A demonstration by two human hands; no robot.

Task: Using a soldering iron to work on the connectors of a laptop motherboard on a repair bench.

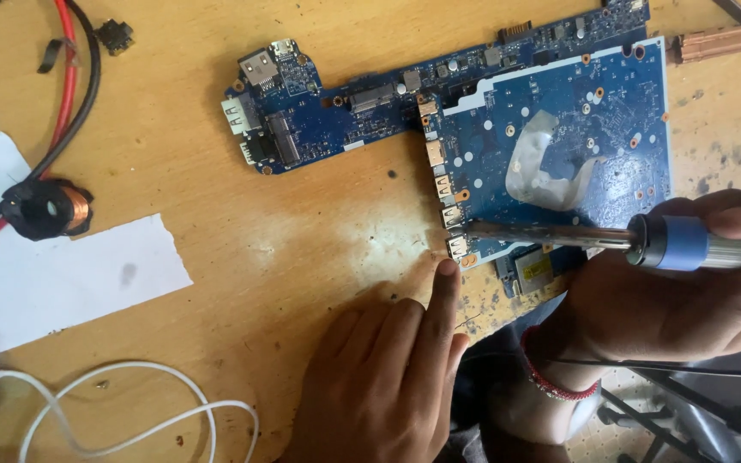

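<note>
Scuffed wooden bench (302, 257) filled the view, with white paper (53, 274), a white cable (130, 403) and red and black leads (70, 77) at its left. Two blue boards lay on it, the larger board (559, 146) overlapping the long board (328, 120). The right hand (688, 283) was wrapped tight round a soldering iron (576, 236), whose tip touched the larger board's lower left corner beside its ports. The left hand (388, 377) lay flat, gripping nothing, forefinger (446, 283) extended to that corner.
</note>
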